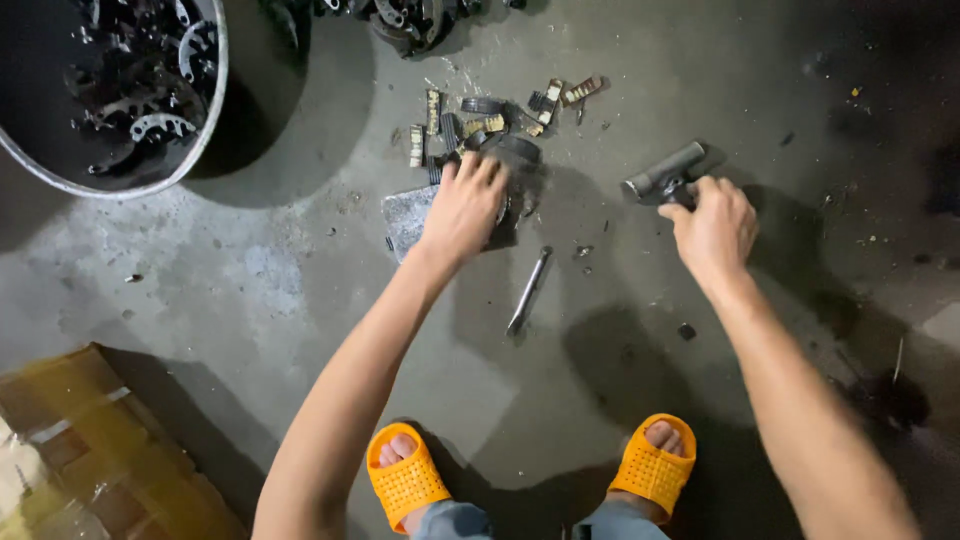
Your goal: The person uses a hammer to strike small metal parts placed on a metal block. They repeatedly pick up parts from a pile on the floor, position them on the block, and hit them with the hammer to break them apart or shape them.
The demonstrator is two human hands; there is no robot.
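Dim, uneven light on a grey floor (250, 290); picture fairly sharp at centre.
Light falls from above and behind the person: arm shadows run forward across the floor, and a dark shadow pools beside the metal tub (215, 90). Corners fall to near black, especially upper right. Pale glare patch on the floor at left. The right hand (715, 230) and the hammer (665, 175) are slightly soft. Wide-lens stretching shows at the edges.

A single head-worn camera looks steeply down from standing height at the grey concrete floor (300, 280), close above both outstretched forearms, with the orange perforated slippers (405, 478) at the lower edge.
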